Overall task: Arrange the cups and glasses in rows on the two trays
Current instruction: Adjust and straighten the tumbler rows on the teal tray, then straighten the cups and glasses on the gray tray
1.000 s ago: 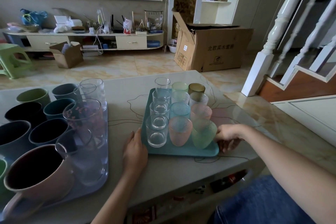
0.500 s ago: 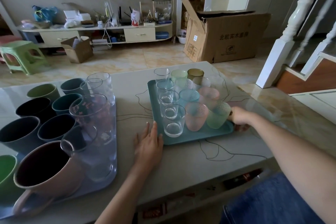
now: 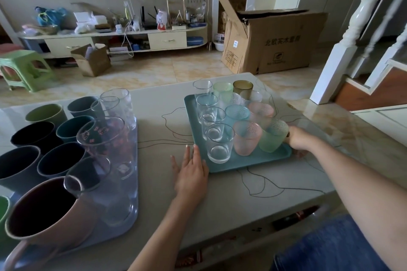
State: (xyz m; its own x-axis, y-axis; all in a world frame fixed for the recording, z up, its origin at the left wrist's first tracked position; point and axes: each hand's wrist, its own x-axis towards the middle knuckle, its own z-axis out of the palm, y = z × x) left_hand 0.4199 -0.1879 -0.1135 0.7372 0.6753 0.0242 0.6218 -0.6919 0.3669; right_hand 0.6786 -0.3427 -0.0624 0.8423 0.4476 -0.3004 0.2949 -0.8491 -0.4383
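Nearest, at 7 o'clock, a pink mug [image 3: 44, 215] stands on the pale blue tray [image 3: 132, 204] with dark cups and tall clear glasses behind it. At 6 o'clock the left hand [image 3: 191, 174] lies flat on the table [image 3: 231, 200], fingers spread and straight, fingertips touching the teal tray [image 3: 248, 160] at its near-left edge. The right hand [image 3: 297, 141] at 3 o'clock closes around that tray's right rim (its fingertips are hidden beneath, thumb side on top), just beside the green glass [image 3: 273, 136]. On the tray stand a row of clear glasses [image 3: 218, 143] on the left, with the pink glass [image 3: 246, 138] and others beside them. Bare table lies between the two trays and in front of the teal one; the table's right edge is close to the right hand. Farther, at 1 o'clock, a cardboard box [image 3: 275, 42] sits on the floor.
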